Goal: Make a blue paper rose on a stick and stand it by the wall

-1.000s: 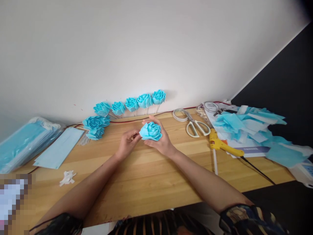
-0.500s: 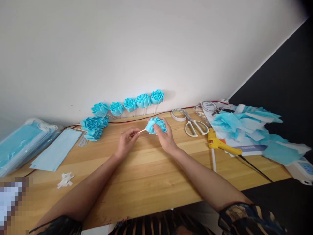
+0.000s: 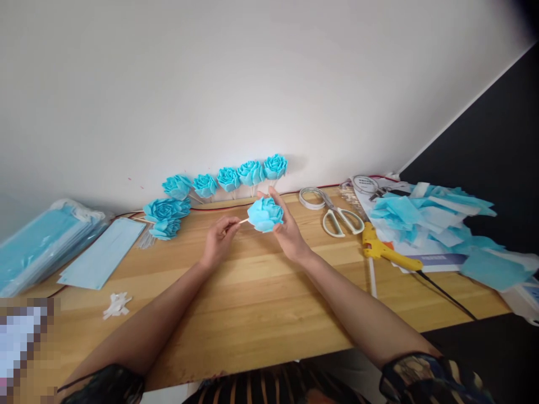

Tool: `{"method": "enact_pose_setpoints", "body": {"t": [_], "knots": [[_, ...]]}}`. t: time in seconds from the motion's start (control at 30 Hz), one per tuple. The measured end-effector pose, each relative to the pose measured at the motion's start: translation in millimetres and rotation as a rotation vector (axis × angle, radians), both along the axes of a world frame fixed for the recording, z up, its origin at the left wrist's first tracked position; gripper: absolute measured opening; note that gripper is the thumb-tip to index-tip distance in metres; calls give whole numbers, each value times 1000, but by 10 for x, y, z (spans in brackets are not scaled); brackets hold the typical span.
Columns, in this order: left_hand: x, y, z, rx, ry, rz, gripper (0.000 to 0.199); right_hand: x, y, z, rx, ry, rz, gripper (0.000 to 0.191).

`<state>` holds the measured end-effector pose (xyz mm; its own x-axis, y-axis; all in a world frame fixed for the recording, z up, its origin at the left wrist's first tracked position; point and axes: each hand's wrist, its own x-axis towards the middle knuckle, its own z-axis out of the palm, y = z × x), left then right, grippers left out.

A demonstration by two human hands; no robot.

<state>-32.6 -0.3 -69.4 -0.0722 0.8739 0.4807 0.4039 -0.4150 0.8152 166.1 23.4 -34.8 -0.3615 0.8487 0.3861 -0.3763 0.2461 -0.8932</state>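
Observation:
A blue flower (image 3: 265,214) on a thin wooden stick (image 3: 243,221) is held over the middle of the table. My left hand (image 3: 220,238) pinches the stick to the left of the bloom. Around the right side of the bloom curves my right hand (image 3: 288,233), its thumb at the lower petals and its other fingers partly hidden behind. Several finished-looking blue flowers (image 3: 228,179) on sticks lean on the wall behind, and more blue flowers (image 3: 165,210) lie at the left of them.
Scissors (image 3: 337,217), a tape roll (image 3: 312,198) and a yellow glue gun (image 3: 385,249) lie right of my hands. Blue and white strips (image 3: 429,216) are heaped farther right. At left are a bagged stack (image 3: 46,241), flat blue sheets (image 3: 103,252) and small white pieces (image 3: 117,304).
The flower has been turned, and more of its petals now show. My right thumb has moved from the front of the bloom to its lower edge. The view has shifted slightly.

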Motion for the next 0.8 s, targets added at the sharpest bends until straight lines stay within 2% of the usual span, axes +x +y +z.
{"method": "enact_pose_setpoints", "body": {"t": [0.1,0.3,0.6,0.8], "knots": [[-27,20,-31,2,-21,-10,26,-11,29,-15,41,10,55,125],[-14,16,-65,-10,-41,-77,31,-22,34,-75,2,-23,49,129],[46,-36,2,-32,21,-98,23,-47,-86,-21,169,-115,39,114],[33,-12,-50,-31,59,-80,17,-83,-165,4,295,-106,-39,79]]}}
